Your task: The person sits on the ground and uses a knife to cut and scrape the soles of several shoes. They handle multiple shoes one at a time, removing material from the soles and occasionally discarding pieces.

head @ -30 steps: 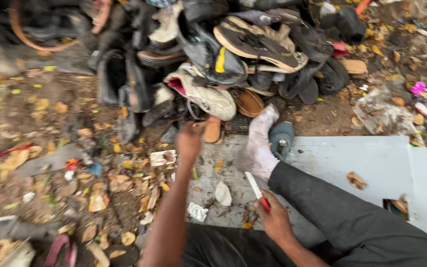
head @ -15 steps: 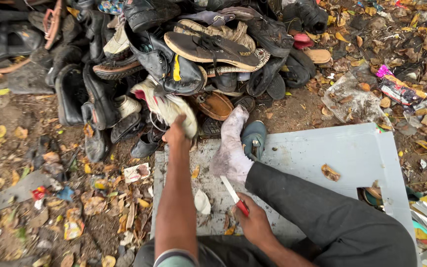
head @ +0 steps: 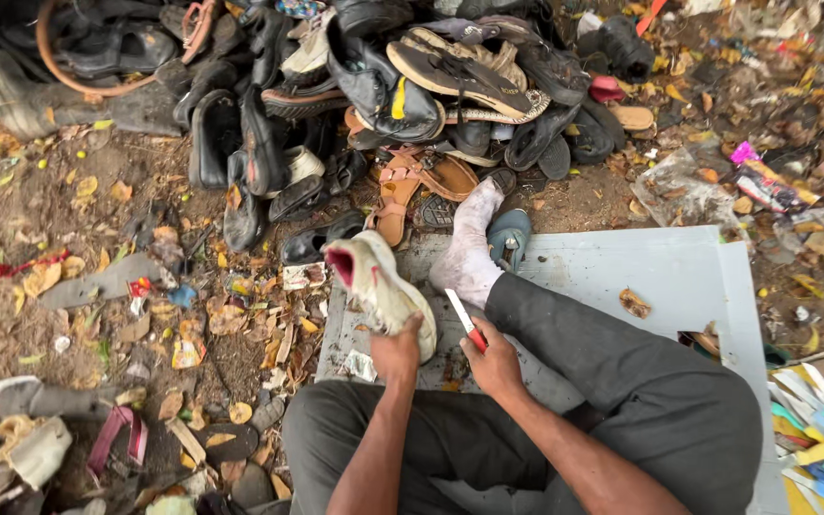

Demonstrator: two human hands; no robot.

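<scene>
Left hand (head: 398, 351) fingers clenched round the heel of a dirty white sneaker (head: 379, 286), now pulled off the shoe pile (head: 355, 86) and held near, over the grey board (head: 660, 277); earlier it was reaching into the pile. Right hand (head: 493, 362) keeps gripping the red-handled knife (head: 464, 319), unmoved beside the white-socked foot (head: 469, 253).

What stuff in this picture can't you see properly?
- Head view: the heel of the white shoe is covered by the left hand gripping it.
- The knife handle is hidden inside the right hand; only the blade and a bit of red show.
- The shoe pile is cut off by the top edge, and its lower shoes are buried.
- The colourful papers run off the right edge.
</scene>
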